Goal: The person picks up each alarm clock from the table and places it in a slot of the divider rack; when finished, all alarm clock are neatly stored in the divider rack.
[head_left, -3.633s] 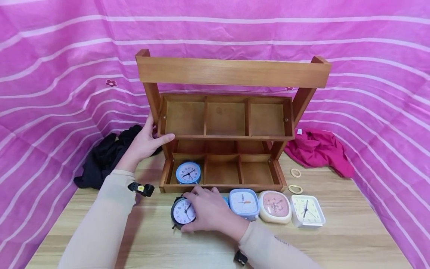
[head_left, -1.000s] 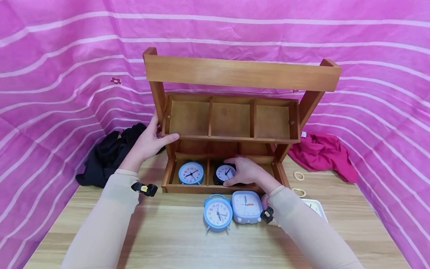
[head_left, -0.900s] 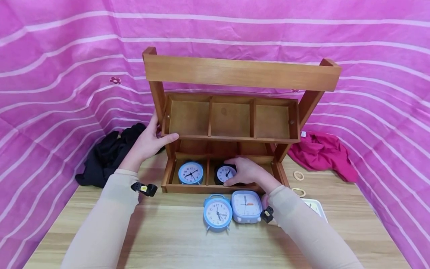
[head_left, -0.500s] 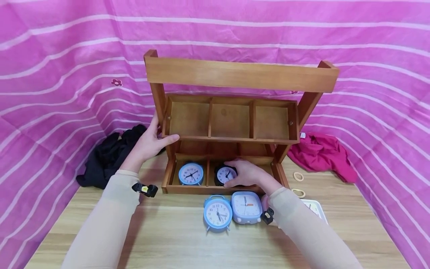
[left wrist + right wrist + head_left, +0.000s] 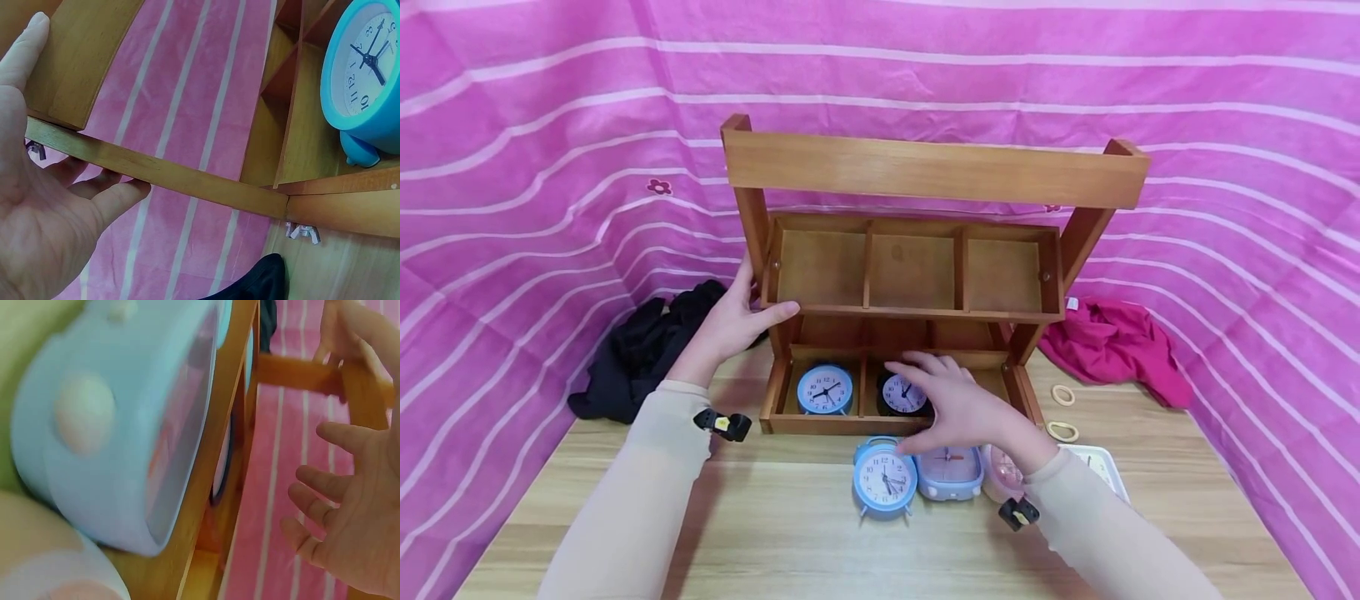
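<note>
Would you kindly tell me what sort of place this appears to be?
Probably a makeshift indoor tabletop workspace: pink striped cloth hangs behind and on both sides of a table, where small clocks and a wooden shelf stand.

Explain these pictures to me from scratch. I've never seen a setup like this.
There is no machine: a person works with two bare hands. The wide picture comes from a camera worn on the head; the two closer ones come from cameras on the wrists. The left hand grips the side of a wooden rack. The right hand holds nothing; its fingers are spread near a black clock in the rack's lower middle compartment. A blue clock sits in the compartment to its left. On the table are a light blue round clock, a blue square clock, a pink clock and a white clock, the last three partly hidden. Two pale rings, a black cloth and a red cloth lie beside the rack.
</note>
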The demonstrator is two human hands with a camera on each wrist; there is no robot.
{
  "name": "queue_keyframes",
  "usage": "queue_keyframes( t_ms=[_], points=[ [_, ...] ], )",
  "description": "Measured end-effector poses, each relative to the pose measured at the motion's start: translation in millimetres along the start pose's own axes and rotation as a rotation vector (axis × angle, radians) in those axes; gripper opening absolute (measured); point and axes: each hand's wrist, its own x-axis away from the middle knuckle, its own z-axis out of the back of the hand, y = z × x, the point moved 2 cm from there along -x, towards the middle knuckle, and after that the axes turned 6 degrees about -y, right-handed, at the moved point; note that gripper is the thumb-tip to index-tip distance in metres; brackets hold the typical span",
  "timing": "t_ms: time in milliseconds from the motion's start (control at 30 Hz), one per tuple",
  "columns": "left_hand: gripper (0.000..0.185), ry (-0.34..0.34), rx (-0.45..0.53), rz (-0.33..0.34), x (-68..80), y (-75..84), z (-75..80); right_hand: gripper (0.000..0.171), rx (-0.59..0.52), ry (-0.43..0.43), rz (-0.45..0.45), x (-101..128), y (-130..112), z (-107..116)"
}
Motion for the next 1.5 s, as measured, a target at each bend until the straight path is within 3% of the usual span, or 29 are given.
queue_keyframes(
  t_ms=[367,533,800,1267,1500],
  points=[
    [0.105,0.001,0.005,-0.017,-1.0,4.3,1.8,0.098,0.097,0.041,0.028,23,-28,-23],
    [0.105,0.008,0.016,-0.017,-0.6,3.9,3.6,0.084,0.114,0.019,0.023,23,-36,-43],
    [0.108,0.007,0.028,-0.015,-3.3,-0.9,3.4,0.087,0.175,-0.026,-0.009,17,-37,-67],
    [0.108,0.004,0.045,-0.022,0.2,-0.3,1.0,0.085,0.171,0.017,0.0,17,-38,-73],
    [0.107,-0.004,0.037,0.008,1.5,5.6,-1.6,0.087,0.085,0.09,0.014,24,-43,-56]
  ],
)
